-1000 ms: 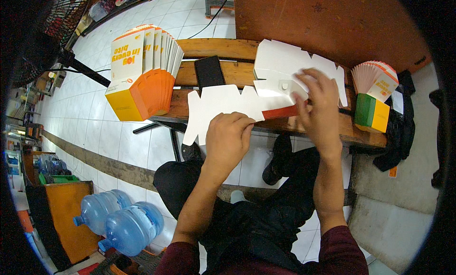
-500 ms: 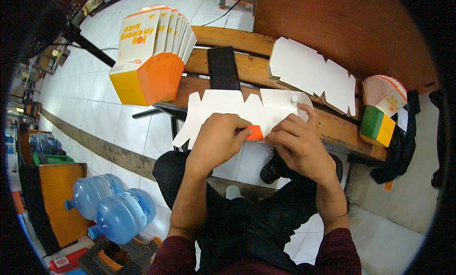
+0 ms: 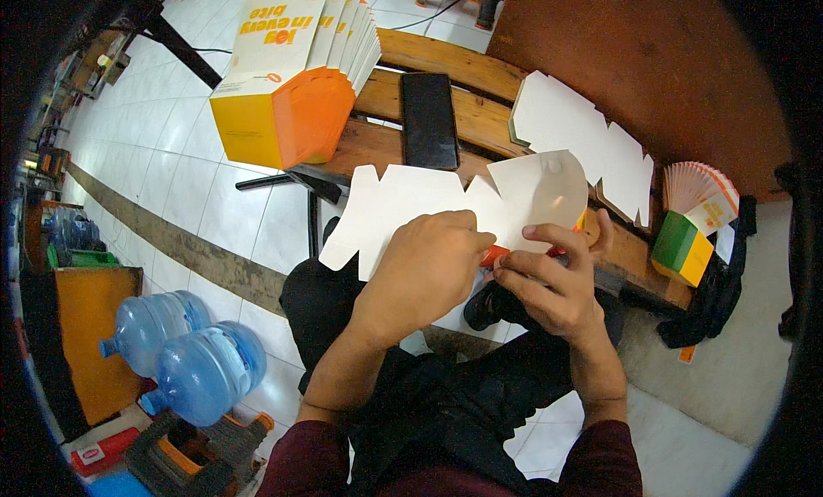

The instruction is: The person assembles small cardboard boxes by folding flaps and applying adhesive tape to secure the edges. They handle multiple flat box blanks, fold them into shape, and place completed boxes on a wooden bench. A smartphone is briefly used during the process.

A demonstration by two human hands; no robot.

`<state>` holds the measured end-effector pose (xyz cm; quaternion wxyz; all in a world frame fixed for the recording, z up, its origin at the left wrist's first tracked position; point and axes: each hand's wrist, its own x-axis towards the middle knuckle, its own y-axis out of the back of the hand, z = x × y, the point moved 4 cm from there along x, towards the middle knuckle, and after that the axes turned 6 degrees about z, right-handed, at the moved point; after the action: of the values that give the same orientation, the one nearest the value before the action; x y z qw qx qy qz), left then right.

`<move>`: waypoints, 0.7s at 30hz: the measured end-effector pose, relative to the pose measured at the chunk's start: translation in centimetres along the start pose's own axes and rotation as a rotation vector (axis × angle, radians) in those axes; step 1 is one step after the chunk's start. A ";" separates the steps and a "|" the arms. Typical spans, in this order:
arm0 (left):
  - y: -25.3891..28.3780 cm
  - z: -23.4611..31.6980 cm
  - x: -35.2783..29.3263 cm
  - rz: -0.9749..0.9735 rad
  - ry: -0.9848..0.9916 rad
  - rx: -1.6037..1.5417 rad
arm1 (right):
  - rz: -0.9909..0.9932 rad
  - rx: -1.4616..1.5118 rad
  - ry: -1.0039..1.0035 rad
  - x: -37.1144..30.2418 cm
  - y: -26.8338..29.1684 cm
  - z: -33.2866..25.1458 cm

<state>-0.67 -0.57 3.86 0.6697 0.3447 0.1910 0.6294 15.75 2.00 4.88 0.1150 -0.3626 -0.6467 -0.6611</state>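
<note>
A flat die-cut carton blank [image 3: 416,192], white side up, is held over my lap at the bench's near edge. My left hand [image 3: 420,270] lies across its near edge, thumb and fingers pinched at a small orange flap [image 3: 493,256]. Close beside it, my right hand [image 3: 555,283] grips the blank's near right edge between thumb and fingers, with some outer fingers raised. The right end of the blank curves upward, and a bit of orange shows beyond it. My left fingertips are partly hidden behind the hand.
On the slatted wooden bench [image 3: 484,72] lie a black phone [image 3: 429,121] and a pile of white blanks [image 3: 583,141]. Fanned printed cartons [image 3: 283,111] stand at left, and a smaller fanned set [image 3: 686,240] at right. Blue water bottles [image 3: 210,368] lie at lower left.
The blank's right end has curled upward, and my hands have come closer together. My left hand now covers more of the orange flap. The whole view has shifted slightly.
</note>
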 end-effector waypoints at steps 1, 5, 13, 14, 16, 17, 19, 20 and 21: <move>0.2 0.1 -0.1 -0.002 -0.006 0.027 | 0.013 -0.010 0.030 0.0 0.0 -0.2; 0.5 0.3 -0.5 -0.023 -0.052 0.143 | 0.045 -0.062 0.140 -0.4 -0.4 -1.4; 0.4 -0.1 -1.5 -0.104 -0.059 0.188 | 0.097 -0.083 0.165 -1.6 -1.5 -2.6; 0.5 -0.1 -1.6 -0.104 -0.061 0.180 | 0.112 -0.089 0.166 -1.6 -1.6 -2.7; 0.7 -0.1 -1.8 -0.105 -0.068 0.180 | 0.147 -0.090 0.162 -1.7 -1.8 -2.9; 0.8 0.0 -1.8 -0.108 -0.073 0.186 | 0.165 -0.083 0.155 -1.6 -2.0 -2.9; 0.8 0.1 -1.8 -0.118 -0.085 0.197 | 0.185 -0.072 0.126 -1.6 -2.1 -3.0; 0.8 0.2 -1.8 -0.123 -0.093 0.200 | 0.186 -0.070 0.105 -1.5 -2.2 -3.0; 0.8 0.2 -1.7 -0.127 -0.096 0.210 | 0.187 -0.067 0.085 -1.5 -2.3 -3.0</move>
<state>-1.29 -2.32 4.27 0.6768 0.4300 0.2451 0.5449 14.39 -0.99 2.51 0.1916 -0.3965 -0.5822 -0.6834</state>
